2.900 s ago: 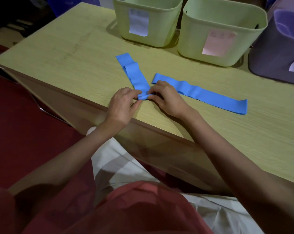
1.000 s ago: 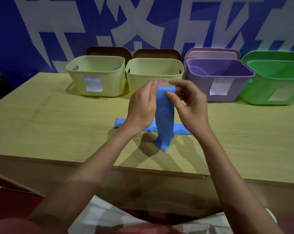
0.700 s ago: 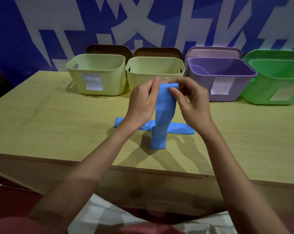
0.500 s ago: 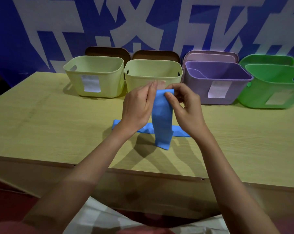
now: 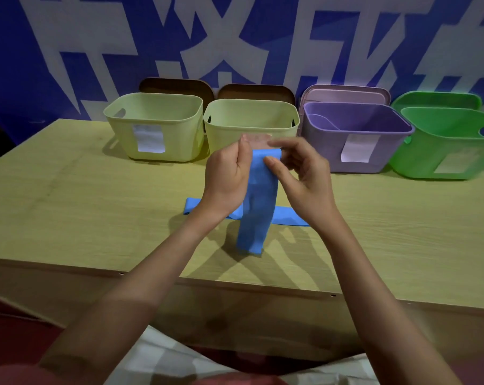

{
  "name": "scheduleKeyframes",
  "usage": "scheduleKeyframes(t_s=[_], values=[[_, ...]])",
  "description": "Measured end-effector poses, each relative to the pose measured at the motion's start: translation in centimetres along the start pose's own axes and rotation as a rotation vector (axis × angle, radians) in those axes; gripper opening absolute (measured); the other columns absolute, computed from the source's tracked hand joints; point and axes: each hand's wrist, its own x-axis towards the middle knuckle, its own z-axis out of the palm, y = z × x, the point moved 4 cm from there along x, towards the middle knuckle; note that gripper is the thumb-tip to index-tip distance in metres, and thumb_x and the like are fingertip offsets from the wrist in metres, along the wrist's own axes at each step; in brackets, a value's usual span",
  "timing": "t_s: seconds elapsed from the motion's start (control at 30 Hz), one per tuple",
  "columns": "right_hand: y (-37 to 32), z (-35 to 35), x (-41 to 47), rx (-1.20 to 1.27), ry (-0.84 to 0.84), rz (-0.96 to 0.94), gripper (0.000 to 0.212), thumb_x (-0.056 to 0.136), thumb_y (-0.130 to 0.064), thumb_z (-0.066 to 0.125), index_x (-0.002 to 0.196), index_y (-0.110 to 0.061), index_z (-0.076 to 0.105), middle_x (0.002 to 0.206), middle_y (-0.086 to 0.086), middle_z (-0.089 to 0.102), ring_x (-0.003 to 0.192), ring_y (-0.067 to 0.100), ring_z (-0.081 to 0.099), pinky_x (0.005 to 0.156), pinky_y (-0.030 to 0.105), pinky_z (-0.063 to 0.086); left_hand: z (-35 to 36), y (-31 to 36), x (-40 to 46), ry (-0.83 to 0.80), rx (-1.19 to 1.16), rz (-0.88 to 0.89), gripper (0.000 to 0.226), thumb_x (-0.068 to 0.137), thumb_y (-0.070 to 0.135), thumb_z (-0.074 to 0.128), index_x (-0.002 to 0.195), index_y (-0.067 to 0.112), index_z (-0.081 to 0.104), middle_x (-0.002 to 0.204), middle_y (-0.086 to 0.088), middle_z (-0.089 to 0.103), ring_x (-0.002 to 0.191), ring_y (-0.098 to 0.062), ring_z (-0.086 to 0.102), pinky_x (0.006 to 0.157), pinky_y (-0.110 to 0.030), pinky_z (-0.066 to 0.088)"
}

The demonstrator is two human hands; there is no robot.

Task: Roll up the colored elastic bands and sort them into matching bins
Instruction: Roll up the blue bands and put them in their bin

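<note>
**Limp blue band held up by its top edge**

Both hands are raised over the middle of the table (image 5: 68, 195), at about 12 o'clock from the person. The left hand (image 5: 227, 179) and right hand (image 5: 304, 176) pinch the top end of a blue band (image 5: 258, 201) between thumb and fingers, one hand at each side of that end. The band hangs straight down from the pinch, its lower end at or just above the tabletop; whether it touches cannot be told. A second band (image 5: 289, 219) lies flat on the table behind it, running from 9 to 3 o'clock.

Four bins stand in a row along the far edge. From 10 to 2 o'clock: bin one (image 5: 154, 126) and bin two (image 5: 252, 120), both pale yellow-green, then a purple bin (image 5: 354, 134) and a green bin (image 5: 446, 145). The three whose fronts show carry a paper label; the hands cover the front of bin two. No blue bin shows here, so the labels probably decide the match.

By its drape the band looks light, thin and wholly soft, with no stiffness of its own. It likely stretches and may spring loose once rolled. The best hold is at the short top edge, both corners pinched, so the roll starts square. A finished roll would want a grip round its whole girth to stop it unwinding.
</note>
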Motion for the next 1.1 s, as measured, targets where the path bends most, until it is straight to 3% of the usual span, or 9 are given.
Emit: scheduleKeyframes(t_s=[0.2, 0.23, 0.27, 0.3, 0.33, 0.43, 0.63, 0.93, 1.1], values=[[-0.1, -0.2, -0.3, -0.041, 0.017, -0.025, 0.019, 0.089, -0.002, 0.063, 0.103, -0.014, 0.06, 0.079, -0.004, 0.059, 0.072, 0.005, 0.054, 0.071, 0.02, 0.047, 0.2, 0.5, 0.0, -0.1, -0.315, -0.438, 0.052, 0.098, 0.023, 0.043, 0.046, 0.024, 0.044, 0.043, 0.013, 0.027, 0.043, -0.003, 0.027, 0.046, -0.023, 0.023], [-0.1, -0.2, -0.3, -0.071, 0.024, -0.026, 0.017, 0.09, -0.004, 0.063, 0.102, -0.015, 0.06, 0.079, -0.001, 0.06, 0.072, 0.005, 0.054, 0.071, 0.019, 0.046, 0.3, 0.6, -0.1, -0.117, -0.377, -0.468, 0.037, 0.097, 0.024, 0.043, 0.066, 0.023, 0.022, 0.047, 0.014, 0.028, 0.043, -0.004, 0.033, 0.045, -0.021, 0.026], [0.0, -0.1, -0.4, -0.096, 0.026, -0.025, 0.014, 0.091, -0.006, 0.062, 0.102, -0.015, 0.061, 0.079, 0.001, 0.061, 0.071, 0.005, 0.053, 0.07, 0.017, 0.045, 0.3, 0.8, -0.2, -0.121, -0.414, -0.486, 0.022, 0.096, 0.023, 0.043, 0.088, 0.009, 0.028, 0.041, 0.004, 0.05, 0.043, -0.005, 0.037, 0.045, -0.02, 0.028], [0.1, 0.0, -0.4, -0.111, 0.026, -0.02, 0.011, 0.092, -0.007, 0.06, 0.102, -0.013, 0.062, 0.078, 0.0, 0.06, 0.07, 0.004, 0.051, 0.07, 0.015, 0.042, 0.3, 0.7, -0.1, -0.112, -0.413, -0.477, 0.025, 0.096, 0.023, 0.043, 0.085, 0.014, 0.023, 0.085, 0.012, 0.035, 0.043, -0.008, 0.037, 0.045, -0.02, 0.028], [0.2, 0.0, -0.5, -0.121, 0.026, -0.011, 0.01, 0.093, -0.008, 0.059, 0.102, -0.01, 0.063, 0.077, -0.003, 0.059, 0.07, 0.003, 0.05, 0.069, 0.014, 0.04, 0.2, 0.5, 0.0, -0.108, -0.378, -0.448, 0.032, 0.097, 0.025, 0.044, 0.074, 0.02, 0.021, 0.06, 0.013, 0.026, 0.045, -0.011, 0.033, 0.047, -0.023, 0.026], [0.7, 0.0, -0.6, -0.145, 0.03, 0.019, 0.011, 0.093, -0.009, 0.058, 0.102, -0.005, 0.064, 0.074, -0.005, 0.056, 0.068, 0.005, 0.049, 0.066, 0.012, 0.039, -0.1, -0.2, 0.0, -0.094, -0.149, -0.268, 0.051, 0.101, 0.031, 0.039, 0.053, 0.023, 0.024, 0.043, 0.01, 0.024, 0.047, -0.01, 0.024, 0.051, -0.032, 0.02], [0.9, 0.8, -0.8, -0.086, 0.036, 0.075, 0.011, 0.093, -0.011, 0.059, 0.099, -0.007, 0.067, 0.077, 0.012, 0.066, 0.07, 0.023, 0.058, 0.066, 0.029, 0.047, -0.2, -0.6, -0.6, -0.072, 0.101, -0.002, 0.045, 0.098, 0.04, 0.025, 0.056, 0.025, 0.023, 0.043, 0.006, 0.026, 0.044, -0.01, 0.035, 0.05, -0.027, 0.015], [1.0, 0.6, -0.6, -0.011, 0.008, 0.031, 0.03, 0.084, -0.009, 0.071, 0.113, -0.013, 0.065, 0.075, -0.01, 0.057, 0.069, 0.003, 0.053, 0.071, 0.017, 0.046, 0.1, -1.5, -0.2, -0.025, 0.102, -0.008, 0.046, 0.093, 0.043, 0.026, 0.051, 0.026, 0.022, 0.042, 0.008, 0.022, 0.041, -0.011, 0.031, 0.042, -0.021, 0.017], [1.7, 0.6, -0.5, -0.09, 0.036, 0.044, 0.018, 0.088, -0.01, 0.066, 0.105, -0.008, 0.069, 0.08, -0.016, 0.062, 0.072, 0.001, 0.058, 0.073, 0.019, 0.048, 0.8, -2.2, 0.0, -0.106, 0.0, -0.24, 0.055, 0.101, 0.031, 0.039, 0.05, 0.021, 0.021, 0.04, 0.007, 0.02, 0.045, -0.011, 0.019, 0.05, -0.032, 0.018]])
